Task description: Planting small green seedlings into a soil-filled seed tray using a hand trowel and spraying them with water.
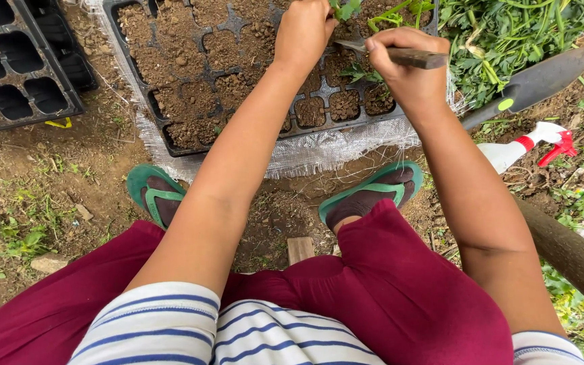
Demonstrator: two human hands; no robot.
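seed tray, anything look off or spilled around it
Nothing is spilled. The seed tray lies on a frayed white woven sheet whose edge is ragged. A spray bottle lies on its side in the dirt to the right. The left hand and right hand work normally.

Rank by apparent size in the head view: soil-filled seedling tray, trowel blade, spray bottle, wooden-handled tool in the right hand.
1. soil-filled seedling tray
2. trowel blade
3. spray bottle and wooden-handled tool: alike, and both partly hidden, so left unranked.
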